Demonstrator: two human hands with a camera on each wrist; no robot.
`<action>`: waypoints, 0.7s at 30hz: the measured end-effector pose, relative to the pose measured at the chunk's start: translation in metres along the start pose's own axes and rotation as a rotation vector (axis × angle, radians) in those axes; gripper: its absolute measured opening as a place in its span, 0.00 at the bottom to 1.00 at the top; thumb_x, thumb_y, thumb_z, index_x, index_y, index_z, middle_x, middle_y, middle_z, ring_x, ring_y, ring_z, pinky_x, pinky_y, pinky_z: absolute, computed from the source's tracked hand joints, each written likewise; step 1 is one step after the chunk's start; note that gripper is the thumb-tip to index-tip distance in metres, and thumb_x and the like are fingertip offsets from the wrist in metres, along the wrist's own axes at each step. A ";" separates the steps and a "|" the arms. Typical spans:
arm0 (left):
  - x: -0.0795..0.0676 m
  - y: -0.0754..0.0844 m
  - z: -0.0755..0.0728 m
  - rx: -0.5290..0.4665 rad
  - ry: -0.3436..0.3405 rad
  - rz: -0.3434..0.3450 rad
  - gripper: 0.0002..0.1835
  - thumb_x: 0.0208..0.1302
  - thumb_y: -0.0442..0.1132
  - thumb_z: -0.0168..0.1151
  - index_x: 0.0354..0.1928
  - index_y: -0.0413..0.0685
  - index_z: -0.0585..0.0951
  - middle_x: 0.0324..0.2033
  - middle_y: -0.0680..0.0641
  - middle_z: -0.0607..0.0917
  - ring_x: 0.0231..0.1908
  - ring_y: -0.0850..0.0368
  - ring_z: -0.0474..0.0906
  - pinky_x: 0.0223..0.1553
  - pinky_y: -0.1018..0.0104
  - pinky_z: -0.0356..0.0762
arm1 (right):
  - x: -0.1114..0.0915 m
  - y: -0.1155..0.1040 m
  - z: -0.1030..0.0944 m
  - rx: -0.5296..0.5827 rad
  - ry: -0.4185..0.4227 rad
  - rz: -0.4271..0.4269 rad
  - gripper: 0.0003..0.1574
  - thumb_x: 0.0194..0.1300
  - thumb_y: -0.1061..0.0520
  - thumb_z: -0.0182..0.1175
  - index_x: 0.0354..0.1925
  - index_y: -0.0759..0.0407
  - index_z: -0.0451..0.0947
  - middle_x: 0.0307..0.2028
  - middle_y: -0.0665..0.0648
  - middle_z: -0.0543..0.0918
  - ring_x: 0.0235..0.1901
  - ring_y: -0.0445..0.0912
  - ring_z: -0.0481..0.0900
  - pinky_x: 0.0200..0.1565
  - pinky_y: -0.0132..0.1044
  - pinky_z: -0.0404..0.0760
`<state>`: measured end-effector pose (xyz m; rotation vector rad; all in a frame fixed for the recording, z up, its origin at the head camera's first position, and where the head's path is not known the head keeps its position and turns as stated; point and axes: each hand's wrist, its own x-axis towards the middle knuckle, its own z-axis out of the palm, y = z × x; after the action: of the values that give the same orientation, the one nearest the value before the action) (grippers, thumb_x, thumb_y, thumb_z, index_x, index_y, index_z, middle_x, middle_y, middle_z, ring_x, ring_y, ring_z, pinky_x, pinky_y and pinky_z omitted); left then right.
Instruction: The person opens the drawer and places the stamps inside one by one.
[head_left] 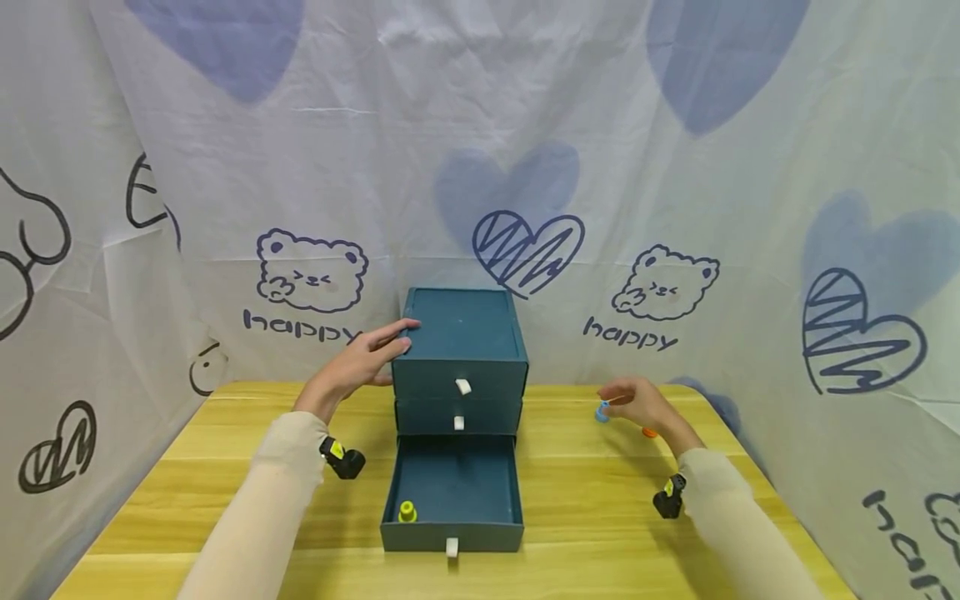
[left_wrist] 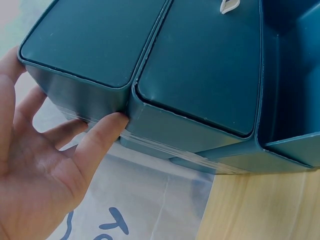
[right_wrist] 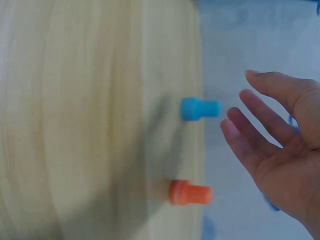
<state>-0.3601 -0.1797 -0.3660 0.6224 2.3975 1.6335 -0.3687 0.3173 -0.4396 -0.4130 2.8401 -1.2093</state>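
Observation:
My left hand (head_left: 358,364) rests against the left side of a dark teal drawer unit (head_left: 461,325), fingertips on its top edge; in the left wrist view the thumb touches the side wall near a seam. My right hand (right_wrist: 287,145) is spread, its fingertips close above a small blue stamp-like piece (right_wrist: 200,109) standing on the table. Beside that stands an orange piece (right_wrist: 190,193) of the same shape, mostly hidden behind the hand in the head view. The bottom drawer (head_left: 501,533) is pulled out and holds a yellow piece (head_left: 407,512) at its front left corner.
The upper two drawers, with white pull tabs (head_left: 463,387), are pushed in. A wooden table (head_left: 592,533) carries the unit. Behind it hangs a pale printed cloth (head_left: 420,208), which also encloses the sides.

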 end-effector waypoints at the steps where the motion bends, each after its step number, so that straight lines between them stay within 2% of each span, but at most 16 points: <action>1: 0.000 0.000 0.000 0.000 0.002 -0.004 0.31 0.80 0.57 0.50 0.80 0.64 0.62 0.82 0.40 0.52 0.80 0.35 0.51 0.68 0.28 0.68 | 0.000 0.004 0.001 0.005 0.013 0.015 0.21 0.68 0.64 0.67 0.57 0.71 0.81 0.57 0.74 0.83 0.54 0.65 0.85 0.56 0.53 0.86; 9: -0.001 0.001 0.000 -0.008 0.008 -0.012 0.31 0.80 0.58 0.50 0.80 0.65 0.62 0.82 0.41 0.53 0.80 0.36 0.52 0.68 0.29 0.69 | 0.007 0.024 0.012 0.027 0.108 0.037 0.25 0.67 0.67 0.66 0.60 0.78 0.76 0.59 0.79 0.80 0.54 0.68 0.84 0.55 0.52 0.87; 14: 0.000 0.000 0.000 -0.011 0.009 -0.017 0.30 0.80 0.57 0.50 0.79 0.66 0.62 0.82 0.42 0.53 0.80 0.36 0.52 0.68 0.29 0.69 | 0.008 0.027 0.017 -0.004 0.106 0.098 0.23 0.69 0.66 0.64 0.59 0.76 0.77 0.56 0.77 0.82 0.53 0.66 0.84 0.53 0.51 0.87; 21: 0.000 -0.001 0.000 -0.007 0.011 -0.011 0.31 0.80 0.57 0.50 0.79 0.64 0.62 0.82 0.41 0.52 0.80 0.35 0.52 0.68 0.28 0.69 | 0.009 0.030 0.023 0.040 0.078 0.172 0.20 0.67 0.69 0.64 0.56 0.74 0.80 0.51 0.73 0.85 0.47 0.58 0.86 0.50 0.47 0.90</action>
<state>-0.3603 -0.1803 -0.3666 0.6003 2.3976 1.6439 -0.3811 0.3188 -0.4767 -0.1190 2.8393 -1.2727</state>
